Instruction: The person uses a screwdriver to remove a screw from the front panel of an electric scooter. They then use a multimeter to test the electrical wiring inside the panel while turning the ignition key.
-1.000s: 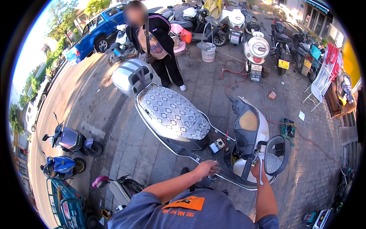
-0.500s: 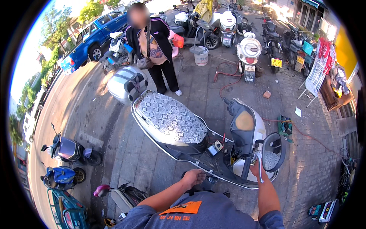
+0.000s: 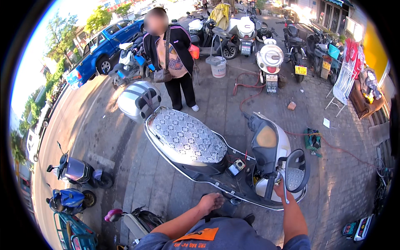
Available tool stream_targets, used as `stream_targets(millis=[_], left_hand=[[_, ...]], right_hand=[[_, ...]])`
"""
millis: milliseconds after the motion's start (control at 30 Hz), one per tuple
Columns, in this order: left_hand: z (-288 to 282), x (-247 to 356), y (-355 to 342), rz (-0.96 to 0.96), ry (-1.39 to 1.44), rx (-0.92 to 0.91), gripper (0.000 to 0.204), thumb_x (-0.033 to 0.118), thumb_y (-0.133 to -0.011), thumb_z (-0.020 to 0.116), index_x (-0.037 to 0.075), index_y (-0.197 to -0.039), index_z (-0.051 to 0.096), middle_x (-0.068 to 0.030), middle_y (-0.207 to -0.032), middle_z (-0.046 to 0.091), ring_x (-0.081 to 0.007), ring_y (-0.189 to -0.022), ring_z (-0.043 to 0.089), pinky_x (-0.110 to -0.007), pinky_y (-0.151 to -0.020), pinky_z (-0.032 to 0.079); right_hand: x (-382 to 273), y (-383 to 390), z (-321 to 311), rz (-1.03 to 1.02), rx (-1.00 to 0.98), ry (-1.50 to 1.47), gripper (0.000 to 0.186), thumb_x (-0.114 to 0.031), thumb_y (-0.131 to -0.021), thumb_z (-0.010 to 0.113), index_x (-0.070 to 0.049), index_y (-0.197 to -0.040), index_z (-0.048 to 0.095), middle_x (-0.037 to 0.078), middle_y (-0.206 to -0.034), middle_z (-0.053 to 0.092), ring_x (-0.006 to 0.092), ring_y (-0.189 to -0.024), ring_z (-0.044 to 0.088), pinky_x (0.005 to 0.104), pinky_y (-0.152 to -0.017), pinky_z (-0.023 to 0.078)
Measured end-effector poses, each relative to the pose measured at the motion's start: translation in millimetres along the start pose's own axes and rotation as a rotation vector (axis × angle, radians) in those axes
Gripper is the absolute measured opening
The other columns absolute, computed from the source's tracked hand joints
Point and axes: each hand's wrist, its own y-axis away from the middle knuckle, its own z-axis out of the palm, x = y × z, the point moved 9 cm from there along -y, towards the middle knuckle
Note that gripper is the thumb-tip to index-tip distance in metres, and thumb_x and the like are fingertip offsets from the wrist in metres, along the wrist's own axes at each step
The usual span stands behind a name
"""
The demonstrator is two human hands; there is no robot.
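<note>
A white scooter (image 3: 196, 143) with a patterned grey seat cover stands across the paving in front of me. My right hand (image 3: 278, 190) grips its near handlebar beside the round mirror (image 3: 298, 170). My left hand (image 3: 211, 203) hangs loosely curled just above the scooter's footboard edge (image 3: 216, 183) and holds nothing. A small device with wires (image 3: 236, 166) lies on the footboard between seat and front panel. A silver top box (image 3: 134, 100) sits behind the seat.
A person in dark clothes with a shoulder bag (image 3: 173, 62) stands behind the scooter. Several parked scooters (image 3: 266, 58) line the back; a white bucket (image 3: 218, 66) and red hose (image 3: 250, 87) lie nearby. More scooters (image 3: 77, 173) stand at left, and a blue pickup (image 3: 104, 50) on the road.
My view has risen and drawn back a little. My left hand has pulled back from the scooter's footboard toward me. My right hand stays on the handlebar.
</note>
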Motion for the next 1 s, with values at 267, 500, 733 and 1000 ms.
stream_targets(millis=[267, 500, 733, 1000], left_hand=[[-12.2, -3.7, 1.8, 0.009, 0.011, 0.011, 0.031, 0.034, -0.113, 0.053, 0.008, -0.125, 0.068, -0.0069, -0.115, 0.074, -0.0216, -0.107, 0.071, -0.037, -0.095, 0.056], [-9.0, -0.2, 5.4, 0.009, 0.035, 0.038, 0.032, 0.032, -0.113, 0.054, 0.006, -0.128, 0.066, -0.012, -0.12, 0.074, -0.0267, -0.113, 0.07, -0.042, -0.103, 0.055], [-7.6, 2.0, 4.6, 0.045, 0.042, 0.035, 0.031, 0.031, -0.113, 0.054, 0.006, -0.126, 0.066, -0.0116, -0.118, 0.074, -0.0261, -0.111, 0.07, -0.042, -0.102, 0.055], [-14.0, -1.0, -1.5, 0.033, 0.059, 0.018, 0.033, 0.033, -0.113, 0.053, 0.006, -0.125, 0.067, -0.0112, -0.118, 0.074, -0.0258, -0.11, 0.07, -0.042, -0.101, 0.055]], right_hand=[[-25.8, -1.3, -18.9, 0.145, -0.111, 0.031, 0.087, -0.029, -0.079, 0.089, 0.003, -0.15, 0.05, 0.024, -0.119, 0.068, 0.0409, -0.109, 0.068, 0.0507, -0.099, 0.054], [-11.2, 2.2, -10.9, 0.107, -0.06, 0.143, 0.089, -0.033, -0.083, 0.089, 0.003, -0.153, 0.047, 0.024, -0.125, 0.067, 0.0412, -0.115, 0.067, 0.0494, -0.104, 0.053], [-3.2, 2.8, -4.4, 0.171, -0.149, -0.033, 0.089, -0.033, -0.085, 0.088, 0.004, -0.154, 0.046, 0.024, -0.131, 0.065, 0.0398, -0.122, 0.065, 0.048, -0.107, 0.051], [-22.9, 2.3, -20.1, 0.156, -0.09, -0.011, 0.087, -0.032, -0.085, 0.086, 0.002, -0.154, 0.046, 0.028, -0.132, 0.063, 0.0452, -0.122, 0.064, 0.052, -0.108, 0.05]])
